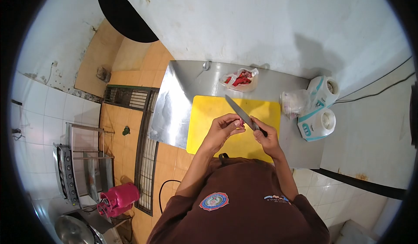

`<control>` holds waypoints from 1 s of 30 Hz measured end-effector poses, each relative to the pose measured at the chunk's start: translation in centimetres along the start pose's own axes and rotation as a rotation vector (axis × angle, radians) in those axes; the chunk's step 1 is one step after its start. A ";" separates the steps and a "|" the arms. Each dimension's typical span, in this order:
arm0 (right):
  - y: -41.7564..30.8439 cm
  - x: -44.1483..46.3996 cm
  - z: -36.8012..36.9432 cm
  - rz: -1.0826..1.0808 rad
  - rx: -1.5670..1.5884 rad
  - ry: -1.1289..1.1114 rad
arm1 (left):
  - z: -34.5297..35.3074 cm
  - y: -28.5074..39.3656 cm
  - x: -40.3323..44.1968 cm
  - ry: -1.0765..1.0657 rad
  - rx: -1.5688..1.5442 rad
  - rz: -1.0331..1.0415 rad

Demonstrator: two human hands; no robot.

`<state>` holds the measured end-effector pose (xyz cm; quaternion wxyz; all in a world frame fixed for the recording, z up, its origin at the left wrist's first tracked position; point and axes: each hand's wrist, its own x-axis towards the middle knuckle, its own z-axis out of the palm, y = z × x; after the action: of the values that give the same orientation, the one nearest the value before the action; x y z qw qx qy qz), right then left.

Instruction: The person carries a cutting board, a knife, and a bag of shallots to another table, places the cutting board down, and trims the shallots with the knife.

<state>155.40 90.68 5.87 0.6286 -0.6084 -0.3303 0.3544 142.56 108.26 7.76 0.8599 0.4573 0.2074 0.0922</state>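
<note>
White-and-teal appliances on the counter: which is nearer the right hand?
The lower appliance in the view; the upper appliance stands beyond it, farther from the right hand.

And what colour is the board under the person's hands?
Yellow: the cutting board shows best in the head view, the only one here.

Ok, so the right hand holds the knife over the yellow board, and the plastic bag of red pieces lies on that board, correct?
Not quite: the plastic bag lies on the metal table, beyond the yellow board, as the head view shows. The right hand does hold the knife over the board.
</note>
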 end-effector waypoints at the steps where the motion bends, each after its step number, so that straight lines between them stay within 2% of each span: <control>1: 0.2 -0.1 -0.2 0.026 0.033 0.004 | 0.0 0.0 0.0 0.004 -0.044 0.004; 8: -1.3 -0.6 0.1 -0.004 -0.044 -0.062 | 0.3 -0.2 -0.3 0.039 -0.181 -0.054; 14: -2.8 -0.8 0.1 -0.022 -0.301 -0.109 | 1.1 -0.5 -0.1 0.053 -0.199 -0.101; 23: -2.0 -0.4 0.4 -0.206 -0.358 -0.018 | 1.6 0.3 -0.2 0.038 -0.149 -0.099; 30: -2.5 -0.6 0.6 -0.198 -0.334 -0.019 | 0.6 -0.4 0.6 0.018 -0.143 -0.075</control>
<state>154.70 90.51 8.39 0.5477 -0.6654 -0.4487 0.2366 143.35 107.73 7.55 0.8913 0.3857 0.2250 0.0784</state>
